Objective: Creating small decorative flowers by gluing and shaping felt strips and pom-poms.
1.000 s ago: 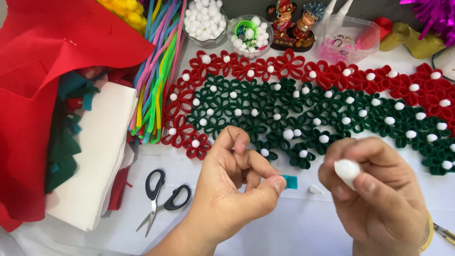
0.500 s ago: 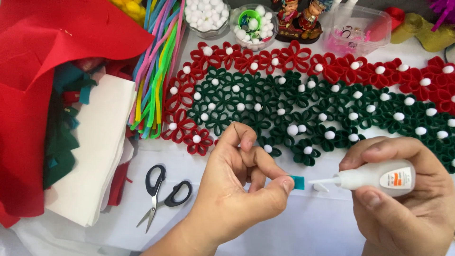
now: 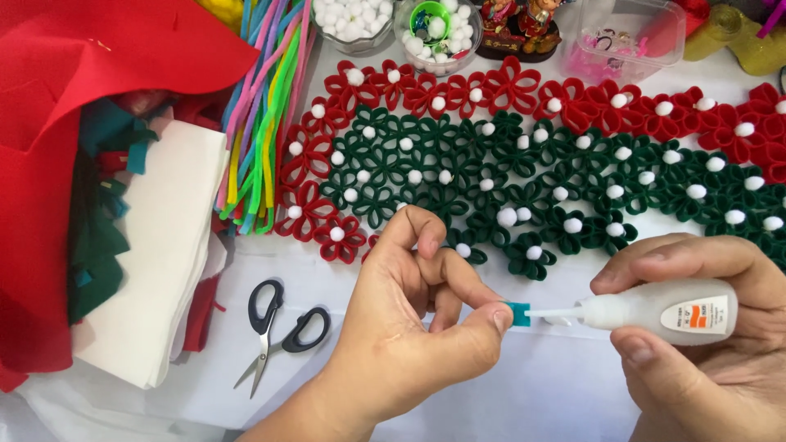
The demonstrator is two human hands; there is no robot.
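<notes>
Left hand [image 3: 409,327]: fingers pinched on small teal felt piece [image 3: 517,313], just below the felt-flower mat [image 3: 524,164]. Right hand [image 3: 704,344]: fingers wrapped around white glue bottle [image 3: 663,311], nozzle touching the piece. Scissors [image 3: 278,327] lay left.

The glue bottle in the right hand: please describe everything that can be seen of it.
The glue bottle is small, of whitish translucent plastic, with a white label bearing an orange mark. It lies nearly level, its long thin white nozzle pointing left. The right hand grips it, fingers above and thumb below. The nozzle tip meets a small teal piece pinched by the left hand, above the white table.
</notes>
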